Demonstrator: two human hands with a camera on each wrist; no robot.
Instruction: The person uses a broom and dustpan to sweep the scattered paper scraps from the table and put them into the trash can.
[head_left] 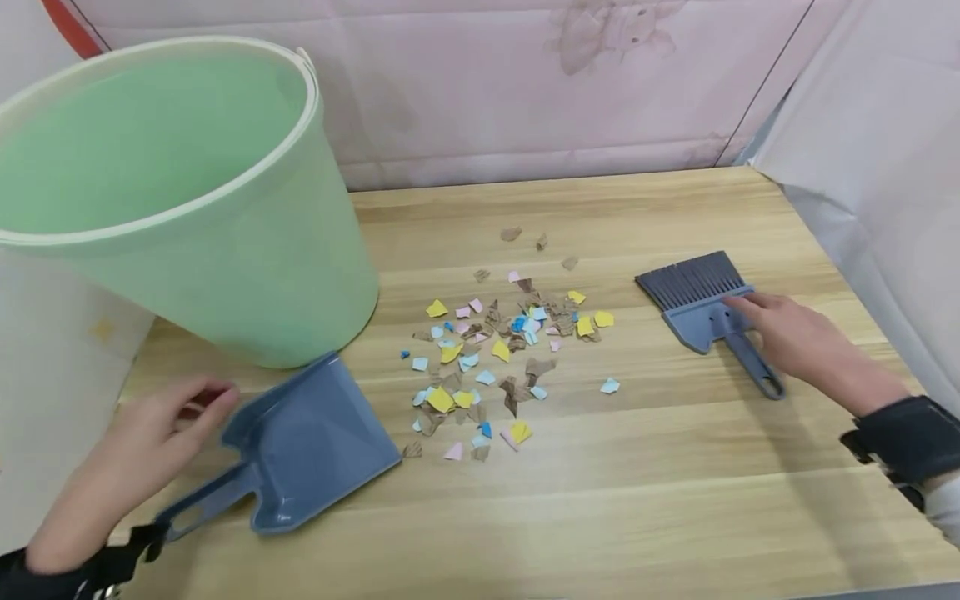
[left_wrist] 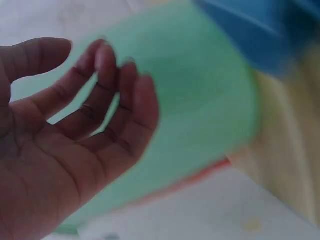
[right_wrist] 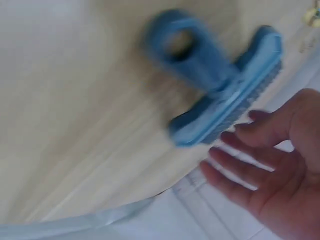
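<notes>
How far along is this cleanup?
Barely begun. Paper scraps lie scattered on the table. The right hand reaches the brush; the left hand nears the dustpan, gripping nothing. Sweeping and tipping into the green bucket remain.

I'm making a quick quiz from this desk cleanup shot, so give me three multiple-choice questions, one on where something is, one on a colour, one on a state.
1. Where does the dustpan lie?
A. in front of the bucket
B. inside the bucket
C. beside the brush

2. What colour is the bucket?
A. red
B. green
C. black

3. What is the left hand holding?
A. the dustpan
B. paper scraps
C. nothing

Answers: 1 A, it lies on the table below the bucket. 2 B, its wall is pale green. 3 C, its fingers are loose and apart from the dustpan.
</notes>
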